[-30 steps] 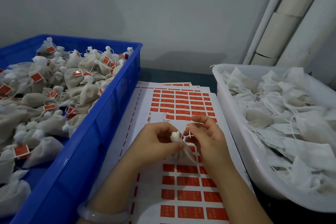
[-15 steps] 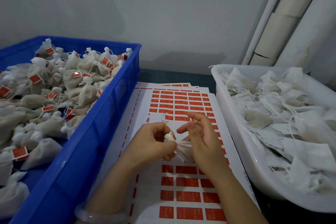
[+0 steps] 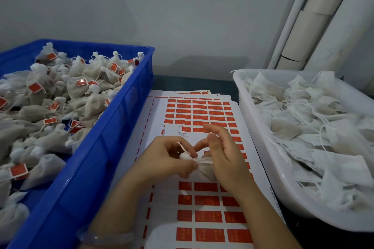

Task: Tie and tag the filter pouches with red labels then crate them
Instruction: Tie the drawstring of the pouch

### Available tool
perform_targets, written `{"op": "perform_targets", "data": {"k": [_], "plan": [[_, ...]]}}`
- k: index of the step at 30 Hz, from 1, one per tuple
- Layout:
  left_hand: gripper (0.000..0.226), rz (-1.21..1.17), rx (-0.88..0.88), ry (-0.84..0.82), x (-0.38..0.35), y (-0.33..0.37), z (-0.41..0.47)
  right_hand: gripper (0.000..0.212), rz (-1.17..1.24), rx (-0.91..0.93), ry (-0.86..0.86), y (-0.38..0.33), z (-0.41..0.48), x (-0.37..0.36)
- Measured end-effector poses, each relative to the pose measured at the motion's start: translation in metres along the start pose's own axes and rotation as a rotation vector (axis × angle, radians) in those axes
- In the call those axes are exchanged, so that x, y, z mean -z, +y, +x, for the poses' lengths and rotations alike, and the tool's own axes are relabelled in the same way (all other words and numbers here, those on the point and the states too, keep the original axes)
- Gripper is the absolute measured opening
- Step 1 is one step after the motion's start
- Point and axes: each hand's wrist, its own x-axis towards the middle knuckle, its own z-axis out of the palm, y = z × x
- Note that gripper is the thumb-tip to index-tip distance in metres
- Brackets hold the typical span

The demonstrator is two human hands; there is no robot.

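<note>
Left of the hands the blue crate holds tagged pouches and right the white tub holds untied ones, likely so work flows across. The red label sheet lies beneath. The left hand pinches the filter pouch at its neck; the right hand, fingers loosely spread, touches its body.

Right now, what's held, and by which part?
One filter pouch: the left hand pinches its gathered neck. Its body runs behind the right hand; the grip there is hidden.
</note>
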Motion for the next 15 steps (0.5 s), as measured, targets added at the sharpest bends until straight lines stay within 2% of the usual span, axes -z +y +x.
{"op": "perform_targets", "data": {"k": [6,10,15], "plan": [[0.021,0.011,0.026,0.019,0.0034,-0.0014,0.0008,0.035,0.004,0.026,-0.045,-0.0011,-0.0004,-0.0001],[0.018,0.026,-0.006,-0.031,0.0001,-0.0016,-0.0001,0.035,-0.004,0.025,-0.062,0.0002,-0.0013,-0.0004],[0.027,0.054,-0.014,-0.053,0.0001,-0.0008,-0.0003,0.033,0.011,0.047,-0.088,-0.0001,-0.0013,0.0005]]}}
